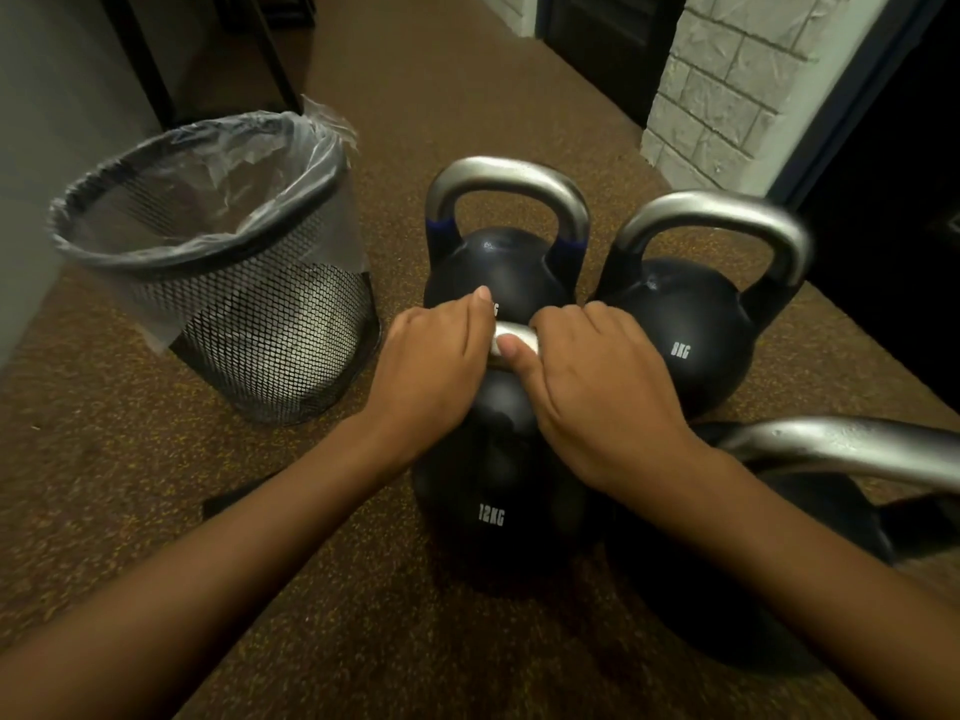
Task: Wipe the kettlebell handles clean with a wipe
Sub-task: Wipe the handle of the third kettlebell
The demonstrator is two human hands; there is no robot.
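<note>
Beside kettlebell [491,491] held by both hands [434,356] [597,392], lined mesh bin [223,324], pale wad [314,332] inside

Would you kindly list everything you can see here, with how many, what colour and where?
kettlebells: four, black with silver handles; 12KG kettlebell centre, 8KG kettlebell right, blue-banded kettlebell behind, fourth kettlebell lower right, partly seen
wipe: one, white, on the 12KG handle between the hands
bin: one, black mesh with clear liner, left
floor: one, speckled brown, underneath everything
brick wall: one, white, upper right
left hand: one, grips the 12KG handle
right hand: one, grips the wipe on that handle
</note>
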